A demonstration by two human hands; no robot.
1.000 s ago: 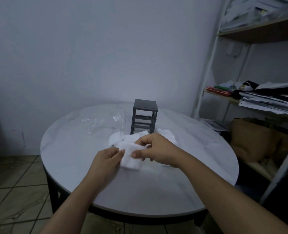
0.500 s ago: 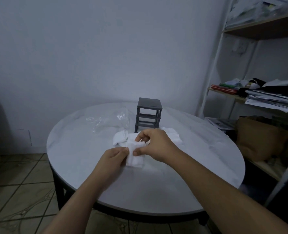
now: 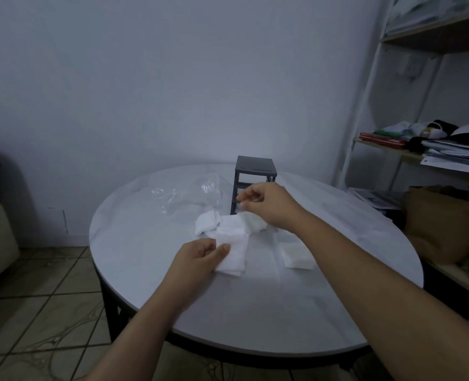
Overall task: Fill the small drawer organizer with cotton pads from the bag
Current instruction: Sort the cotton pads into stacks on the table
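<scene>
Now, left grip [image 3: 198, 259] around cotton pads [image 3: 235, 247]

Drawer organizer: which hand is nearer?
Right. The right hand is up at the front of the drawer organizer; the left hand sits nearer the person, pinching a stack of cotton pads.

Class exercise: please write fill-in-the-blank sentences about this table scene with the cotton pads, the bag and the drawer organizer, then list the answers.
The left hand holds a stack of cotton pads over the ____ white table.
The clear plastic bag lies to the ____ of the drawer organizer.
The drawer organizer is ____ in colour.
The right hand is raised in front of the ____.
Missing words: round; left; grey; drawer organizer.
</scene>
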